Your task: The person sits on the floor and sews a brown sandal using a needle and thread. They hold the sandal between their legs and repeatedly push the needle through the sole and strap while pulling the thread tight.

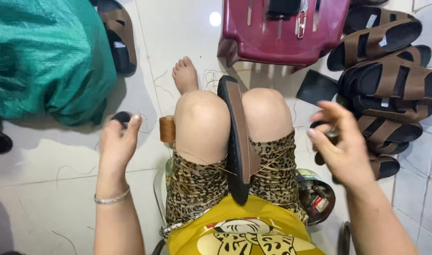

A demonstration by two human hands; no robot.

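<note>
Stitching step: sandal sole clamped between knees; left hand at nine o'clock pinches thread, right hand at three grips a tool. Next likely needs even tension.

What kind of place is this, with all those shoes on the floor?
Probably a small home workshop where sandals are sewn by hand. A pile of brown sandals sits on the tiled floor, a sole is gripped between the knees, and a thread spool stands beside them.

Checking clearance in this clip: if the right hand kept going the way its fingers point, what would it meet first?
The right hand points inward, so probably the right knee, then the sandal sole clamped between the knees; depth is unclear.
</note>
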